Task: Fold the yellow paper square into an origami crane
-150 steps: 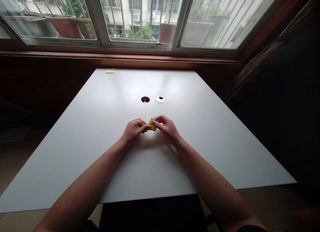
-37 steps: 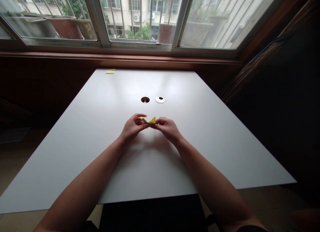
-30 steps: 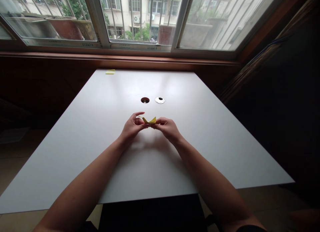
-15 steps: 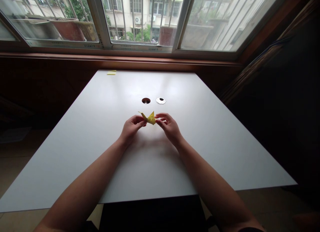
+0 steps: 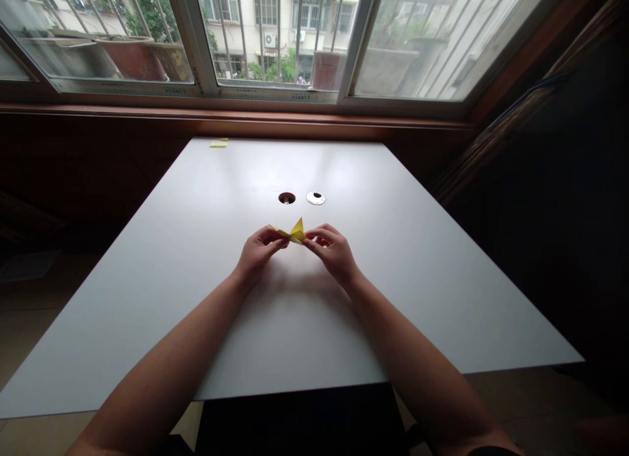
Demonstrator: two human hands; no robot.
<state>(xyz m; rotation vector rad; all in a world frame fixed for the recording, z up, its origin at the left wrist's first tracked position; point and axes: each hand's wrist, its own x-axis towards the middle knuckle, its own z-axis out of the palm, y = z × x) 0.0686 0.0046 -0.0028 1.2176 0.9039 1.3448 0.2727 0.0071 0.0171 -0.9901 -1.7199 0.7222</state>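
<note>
A small yellow origami crane (image 5: 295,234) of folded paper is held between my two hands, over the middle of the white table. My left hand (image 5: 259,251) pinches its left part between thumb and fingers. On the other side, my right hand (image 5: 331,249) has thumb and fingertips closed on its right end. One pointed flap stands up near the centre, and a thin point sticks out to the left above my left fingers. Parts of the paper are hidden behind my fingertips.
The white table (image 5: 422,312) has a round cable hole (image 5: 287,198), with its metal cover (image 5: 316,198) lying to the right. A piece of yellow paper (image 5: 219,143) lies at the far left edge. Beyond the table is a window sill (image 5: 275,123) under barred windows.
The paper's left point has tilted lower and flatter. My right thumb and fingertips have moved slightly left, closing on the right end of the paper. My left hand has hardly moved.
</note>
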